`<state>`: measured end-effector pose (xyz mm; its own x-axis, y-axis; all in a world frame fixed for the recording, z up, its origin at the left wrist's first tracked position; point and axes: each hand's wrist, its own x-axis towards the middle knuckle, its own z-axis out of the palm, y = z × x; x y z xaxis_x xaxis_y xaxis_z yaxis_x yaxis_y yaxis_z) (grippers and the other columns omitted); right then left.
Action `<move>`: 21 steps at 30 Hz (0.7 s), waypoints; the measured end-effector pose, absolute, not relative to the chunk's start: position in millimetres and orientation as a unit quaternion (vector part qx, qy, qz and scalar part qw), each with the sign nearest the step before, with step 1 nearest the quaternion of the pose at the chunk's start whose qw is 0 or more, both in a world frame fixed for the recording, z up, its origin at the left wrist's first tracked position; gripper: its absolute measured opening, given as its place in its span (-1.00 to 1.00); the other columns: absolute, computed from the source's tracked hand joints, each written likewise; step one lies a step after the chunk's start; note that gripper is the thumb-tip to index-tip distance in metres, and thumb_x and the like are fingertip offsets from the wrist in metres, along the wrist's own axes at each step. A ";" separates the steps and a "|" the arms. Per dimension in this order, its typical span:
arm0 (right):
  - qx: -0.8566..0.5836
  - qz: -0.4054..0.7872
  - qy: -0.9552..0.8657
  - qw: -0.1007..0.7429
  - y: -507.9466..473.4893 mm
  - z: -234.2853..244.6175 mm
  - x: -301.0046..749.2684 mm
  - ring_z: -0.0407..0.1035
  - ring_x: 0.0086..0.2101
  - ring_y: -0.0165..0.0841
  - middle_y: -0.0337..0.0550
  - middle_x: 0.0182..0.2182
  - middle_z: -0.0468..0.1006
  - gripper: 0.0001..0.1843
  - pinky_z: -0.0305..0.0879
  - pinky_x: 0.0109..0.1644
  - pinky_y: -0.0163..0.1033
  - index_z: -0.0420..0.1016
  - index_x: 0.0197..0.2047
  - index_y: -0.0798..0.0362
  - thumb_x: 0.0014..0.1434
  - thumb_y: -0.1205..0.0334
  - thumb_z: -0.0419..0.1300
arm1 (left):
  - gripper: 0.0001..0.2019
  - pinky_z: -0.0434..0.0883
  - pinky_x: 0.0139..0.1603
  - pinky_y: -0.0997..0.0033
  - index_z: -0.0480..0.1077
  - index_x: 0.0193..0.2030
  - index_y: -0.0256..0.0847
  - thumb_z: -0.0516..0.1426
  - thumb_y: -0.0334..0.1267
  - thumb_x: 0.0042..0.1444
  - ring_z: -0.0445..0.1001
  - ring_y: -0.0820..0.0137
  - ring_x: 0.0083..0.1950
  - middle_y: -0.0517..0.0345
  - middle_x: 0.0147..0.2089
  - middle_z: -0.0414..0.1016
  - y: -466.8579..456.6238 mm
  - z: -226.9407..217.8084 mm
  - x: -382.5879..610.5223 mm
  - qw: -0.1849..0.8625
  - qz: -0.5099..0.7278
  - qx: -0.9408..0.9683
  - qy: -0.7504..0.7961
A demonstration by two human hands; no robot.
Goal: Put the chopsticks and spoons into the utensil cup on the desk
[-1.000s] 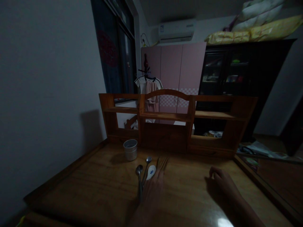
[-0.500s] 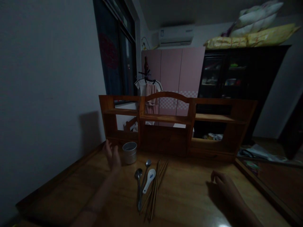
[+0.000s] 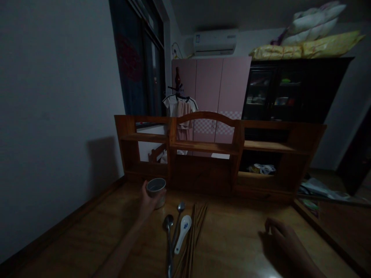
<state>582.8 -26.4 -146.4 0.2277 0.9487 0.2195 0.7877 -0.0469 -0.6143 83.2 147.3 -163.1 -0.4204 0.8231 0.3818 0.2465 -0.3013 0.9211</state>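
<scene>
My left hand [image 3: 150,200] is wrapped round the side of a grey metal cup [image 3: 156,187], which stands upright near the back left of the wooden desk [image 3: 232,227]. To the right of that arm lie two metal spoons, one with a dark round bowl [image 3: 168,221] and a slimmer one [image 3: 181,207]. Beside them is a white soup spoon [image 3: 183,231] with a blue mark, and several wooden chopsticks [image 3: 194,231] lie in a loose bundle. Over on the right, my right hand [image 3: 279,231] rests near the desktop with its fingers curled; whether anything is inside cannot be seen.
A wooden shelf unit [image 3: 203,146] stands along the desk's back edge. On the left is a wall [image 3: 58,135]. Past the desk's right edge, plastic bags [image 3: 324,189] lie on a surface. A pink wardrobe [image 3: 208,85] stands behind.
My left hand, open beside the cup before, has moved right and closed round it. My right hand stays curled in about the same place. The view has shifted slightly.
</scene>
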 end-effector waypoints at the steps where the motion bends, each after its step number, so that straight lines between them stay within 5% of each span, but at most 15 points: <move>1: -0.710 0.134 -0.610 0.324 -26.5 -146.0 582.7 0.41 -0.45 -0.18 -0.14 -0.58 0.52 -0.77 0.25 -0.39 -0.23 0.40 -0.53 -0.04 -0.04 0.08 0.00 | 0.00 0.27 0.22 0.03 0.03 0.29 -0.17 0.41 -0.04 -0.27 0.32 0.09 0.23 -0.16 0.24 0.26 148.0 -165.4 83.0 0.252 0.629 0.488 0.550; 7: -0.710 0.141 -0.614 0.315 -24.8 -153.9 590.4 0.40 -0.47 -0.20 -0.16 -0.58 0.51 -0.74 0.21 -0.40 -0.24 0.40 -0.50 -0.01 0.01 0.04 0.01 | -0.24 0.32 0.16 0.04 0.25 0.08 -0.23 0.42 -0.24 -0.33 0.44 0.11 0.11 -0.05 -0.01 0.49 141.1 -165.3 84.7 0.284 0.613 0.504 0.538; 15: -0.702 0.132 -0.625 0.315 -17.4 -156.3 604.5 0.44 -0.37 -0.16 -0.16 -0.51 0.53 -0.75 0.26 -0.26 -0.21 0.40 -0.46 -0.01 0.00 0.12 -0.06 | -0.30 0.36 0.16 0.09 0.27 0.08 -0.17 0.39 -0.18 -0.25 0.45 0.18 0.13 -0.02 0.07 0.49 121.5 -131.5 113.0 0.260 0.654 0.499 0.506; 21: -0.696 0.124 -0.635 0.310 -15.5 -164.8 608.1 0.43 -0.35 -0.19 -0.17 -0.48 0.54 -0.77 0.24 -0.26 -0.23 0.39 -0.45 0.00 0.02 0.15 -0.06 | -0.29 0.39 0.15 0.20 0.23 0.16 -0.16 0.38 -0.24 -0.17 0.46 0.25 0.13 -0.04 0.13 0.46 73.9 -100.3 232.0 0.462 0.561 0.614 0.308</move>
